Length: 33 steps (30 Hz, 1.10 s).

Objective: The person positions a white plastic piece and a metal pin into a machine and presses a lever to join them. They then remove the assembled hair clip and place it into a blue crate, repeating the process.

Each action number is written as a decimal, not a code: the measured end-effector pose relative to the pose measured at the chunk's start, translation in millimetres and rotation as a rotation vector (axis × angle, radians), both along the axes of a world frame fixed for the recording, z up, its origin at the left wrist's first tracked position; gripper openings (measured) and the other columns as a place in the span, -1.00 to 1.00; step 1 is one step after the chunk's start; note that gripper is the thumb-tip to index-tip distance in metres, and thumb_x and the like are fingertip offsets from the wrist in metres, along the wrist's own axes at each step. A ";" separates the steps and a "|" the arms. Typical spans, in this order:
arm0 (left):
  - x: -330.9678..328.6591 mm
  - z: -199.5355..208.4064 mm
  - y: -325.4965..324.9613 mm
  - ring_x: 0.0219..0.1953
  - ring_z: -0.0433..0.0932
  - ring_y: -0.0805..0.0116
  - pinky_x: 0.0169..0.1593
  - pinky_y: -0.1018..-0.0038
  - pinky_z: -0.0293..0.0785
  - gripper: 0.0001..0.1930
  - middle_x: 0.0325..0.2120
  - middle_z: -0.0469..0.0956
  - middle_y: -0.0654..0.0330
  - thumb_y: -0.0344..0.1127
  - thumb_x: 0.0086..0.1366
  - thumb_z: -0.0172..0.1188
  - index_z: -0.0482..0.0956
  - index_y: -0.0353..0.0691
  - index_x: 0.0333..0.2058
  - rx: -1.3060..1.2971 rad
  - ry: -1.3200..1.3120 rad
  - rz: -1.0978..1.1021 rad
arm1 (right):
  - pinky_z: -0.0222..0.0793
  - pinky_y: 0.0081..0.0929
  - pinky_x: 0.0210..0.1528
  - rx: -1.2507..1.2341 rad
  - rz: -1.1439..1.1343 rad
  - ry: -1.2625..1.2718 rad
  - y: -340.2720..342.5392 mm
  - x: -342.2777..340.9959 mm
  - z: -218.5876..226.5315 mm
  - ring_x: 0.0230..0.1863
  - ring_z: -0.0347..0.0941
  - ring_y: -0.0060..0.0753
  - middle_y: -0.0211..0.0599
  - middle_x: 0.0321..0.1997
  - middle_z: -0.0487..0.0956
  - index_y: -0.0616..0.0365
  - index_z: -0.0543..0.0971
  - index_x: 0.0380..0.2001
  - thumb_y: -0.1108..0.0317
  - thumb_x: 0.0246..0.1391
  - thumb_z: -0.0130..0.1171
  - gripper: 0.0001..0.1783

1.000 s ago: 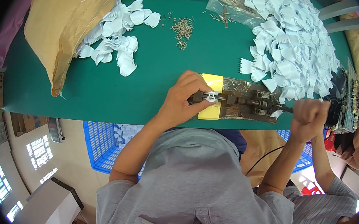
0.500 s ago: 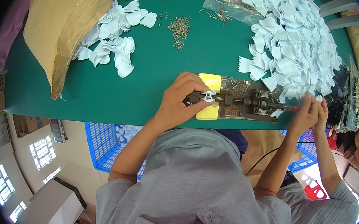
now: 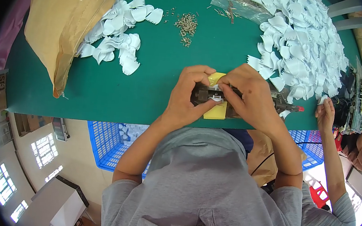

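Observation:
Under both my hands is a dark metal clamping jig (image 3: 199, 95) with a red-tipped handle (image 3: 300, 108) and a yellow pad (image 3: 216, 112). A small white plastic hair claw clip (image 3: 217, 98) sits in it, partly covered by fingers. My left hand (image 3: 186, 93) grips the clip from the left, thumb on its near side and fingers curled at the far side. Over the jig from the right, my right hand (image 3: 253, 94) has thumb and forefinger pinched together at the clip's far part; what lies between those fingertips is hidden.
White toothed clip halves lie heaped at right (image 3: 302, 50) and in a smaller pile (image 3: 126, 47) beside a brown paper sack (image 3: 66, 26). Small metal springs (image 3: 186, 25) lie between them. A co-worker's hand (image 3: 326, 113) is at right. A blue basket (image 3: 100, 146) stands below.
My right hand has left the jig's handle end and moved left to the clip. My left hand stays at the clip. The co-worker's hand remains at the right.

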State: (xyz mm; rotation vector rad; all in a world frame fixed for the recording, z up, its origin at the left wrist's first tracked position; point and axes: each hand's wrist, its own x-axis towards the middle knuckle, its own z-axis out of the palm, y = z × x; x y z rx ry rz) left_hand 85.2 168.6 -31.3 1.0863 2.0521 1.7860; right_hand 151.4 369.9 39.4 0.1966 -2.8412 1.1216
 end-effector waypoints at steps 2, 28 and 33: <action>-0.1 2.9 2.1 0.18 0.50 0.16 0.23 0.28 0.49 -0.39 0.19 0.44 -0.01 -0.55 0.01 0.58 0.39 -0.15 -0.04 0.015 0.035 0.035 | 0.46 -0.15 -0.17 -0.042 -0.100 0.083 3.5 -7.0 -9.0 -0.19 0.52 -0.02 -0.19 -0.34 0.62 0.14 0.68 -0.31 0.42 0.17 0.27 -0.94; -3.6 1.0 -1.4 0.16 0.49 0.17 0.24 0.27 0.43 -0.36 0.17 0.43 0.04 -0.47 -0.02 0.60 0.42 -0.15 0.00 -0.052 0.090 0.068 | 0.48 -0.57 -0.28 -0.229 0.602 -0.748 32.7 -85.0 12.1 -0.36 0.57 -0.65 -0.42 -0.39 0.71 0.24 0.74 -0.29 0.45 0.03 0.51 -0.82; -2.8 4.4 -0.4 0.16 0.49 0.18 0.23 0.29 0.44 -0.35 0.15 0.45 0.05 -0.44 -0.03 0.63 0.43 -0.14 0.01 -0.066 0.099 0.074 | 0.41 -0.57 -0.30 -0.302 0.766 -0.941 33.6 -111.3 -1.7 -0.38 0.54 -0.66 -0.43 -0.40 0.70 0.24 0.74 -0.33 0.39 0.10 0.49 -0.85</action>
